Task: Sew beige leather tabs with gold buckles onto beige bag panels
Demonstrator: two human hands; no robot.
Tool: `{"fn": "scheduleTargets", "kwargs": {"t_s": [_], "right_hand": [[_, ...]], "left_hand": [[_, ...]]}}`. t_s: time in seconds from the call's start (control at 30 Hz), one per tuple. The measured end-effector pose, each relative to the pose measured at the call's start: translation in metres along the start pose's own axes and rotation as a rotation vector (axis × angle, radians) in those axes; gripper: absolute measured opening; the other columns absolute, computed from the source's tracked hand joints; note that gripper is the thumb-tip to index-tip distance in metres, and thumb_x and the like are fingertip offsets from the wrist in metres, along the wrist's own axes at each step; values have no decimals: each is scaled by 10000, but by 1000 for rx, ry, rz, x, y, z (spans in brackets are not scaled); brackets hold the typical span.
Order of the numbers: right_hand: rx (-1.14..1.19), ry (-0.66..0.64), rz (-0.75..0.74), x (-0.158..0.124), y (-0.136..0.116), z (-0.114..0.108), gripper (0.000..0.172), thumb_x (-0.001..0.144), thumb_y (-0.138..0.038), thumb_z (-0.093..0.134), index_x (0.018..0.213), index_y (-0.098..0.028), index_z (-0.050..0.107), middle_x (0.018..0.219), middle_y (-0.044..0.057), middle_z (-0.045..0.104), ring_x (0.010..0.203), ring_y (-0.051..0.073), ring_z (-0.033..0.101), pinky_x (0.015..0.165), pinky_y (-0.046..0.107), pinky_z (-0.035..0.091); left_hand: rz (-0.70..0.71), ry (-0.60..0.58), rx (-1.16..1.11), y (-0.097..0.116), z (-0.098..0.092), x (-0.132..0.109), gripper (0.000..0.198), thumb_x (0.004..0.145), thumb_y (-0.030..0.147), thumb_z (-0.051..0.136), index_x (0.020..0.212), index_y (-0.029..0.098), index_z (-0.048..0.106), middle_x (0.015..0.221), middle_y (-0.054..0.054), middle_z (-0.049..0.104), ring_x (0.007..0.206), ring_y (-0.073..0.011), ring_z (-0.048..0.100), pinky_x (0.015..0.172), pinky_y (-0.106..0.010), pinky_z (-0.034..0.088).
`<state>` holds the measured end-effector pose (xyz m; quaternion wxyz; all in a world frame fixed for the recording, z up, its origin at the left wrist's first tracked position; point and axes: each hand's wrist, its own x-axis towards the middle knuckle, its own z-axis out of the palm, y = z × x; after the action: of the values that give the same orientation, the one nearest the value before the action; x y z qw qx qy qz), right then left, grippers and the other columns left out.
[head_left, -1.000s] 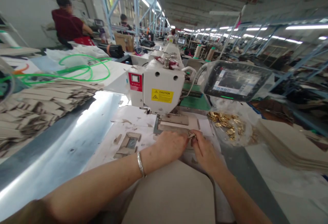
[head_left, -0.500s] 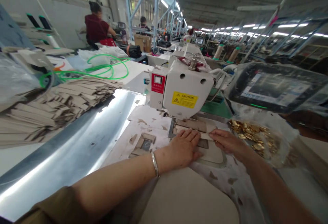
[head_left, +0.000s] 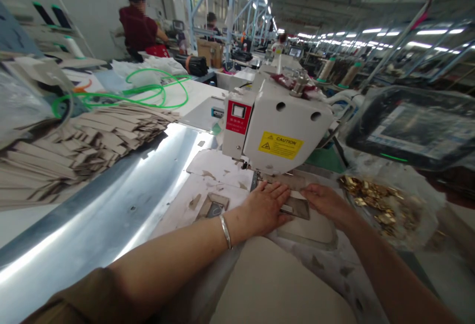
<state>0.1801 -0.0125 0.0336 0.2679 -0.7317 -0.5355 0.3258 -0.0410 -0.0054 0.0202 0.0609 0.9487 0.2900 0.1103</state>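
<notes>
Below the head of a white sewing machine (head_left: 287, 131), my left hand (head_left: 261, 210) lies flat with its fingers stretched over a beige strip and the beige panel under it. A silver bangle circles that wrist. Closed at the fingertips, my right hand (head_left: 326, 203) pinches the right end of the beige strip (head_left: 298, 195); much of the strip is hidden by my hands. The beige panel (head_left: 319, 230) has a rectangular opening (head_left: 299, 208) just below the strip. A larger beige piece (head_left: 278, 284) lies nearest to me.
Many beige strips (head_left: 92, 141) are heaped on the left beside a shiny metal plate (head_left: 148, 195). Gold-coloured metal fittings (head_left: 371, 200) fill a plastic bag on the right, below a control screen (head_left: 411, 126). A green hose (head_left: 163, 91) coils behind. A person (head_left: 139, 27) sits farther back.
The view has shifted slightly, with the machine and panel now farther right in the picture. My right hand has come a little closer to my left, still at the strip's end.
</notes>
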Motion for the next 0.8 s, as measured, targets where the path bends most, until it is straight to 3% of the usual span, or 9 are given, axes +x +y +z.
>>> {"fn": "scheduleTargets", "kwargs": {"t_s": [0.17,0.37,0.53,0.7,0.8], "right_hand": [[-211,72,112,2,1,-5,179,801,-331,644,796,-177,551,532,-7,608,479,118,512,479,219,335],[-266,-116,239,5,-5,-13,263,835,-329,628,648,-175,524,476,-27,558,363,58,351,420,216,225],[-204,-145,251,2,-15,-11,266,842,-284,602,622,-182,492,455,-53,498,360,54,303,417,216,210],[-360,-27,88,-4,-30,-18,249,796,-241,675,593,-177,547,458,-49,484,444,84,427,472,207,311],[-109,-24,124,-9,-37,-21,243,800,-185,693,596,-175,563,514,-23,554,526,103,539,544,195,442]], "left_hand": [[-21,32,15,-1,5,2,580,999,488,384,1452,127,397,1520,-94,394,1404,-255,359,1162,-460,248],[-18,29,13,-2,10,3,571,999,482,383,1453,136,398,1531,-81,375,1413,-254,343,1165,-468,243],[-12,34,21,-1,6,3,564,1006,482,363,1448,134,407,1525,-87,382,1407,-251,356,1162,-469,248],[-16,28,29,0,6,2,577,998,472,400,1454,119,393,1529,-83,378,1412,-248,344,1165,-466,251],[-10,35,40,0,7,2,573,1002,466,393,1458,118,387,1534,-81,370,1414,-244,340,1172,-461,236]]}}
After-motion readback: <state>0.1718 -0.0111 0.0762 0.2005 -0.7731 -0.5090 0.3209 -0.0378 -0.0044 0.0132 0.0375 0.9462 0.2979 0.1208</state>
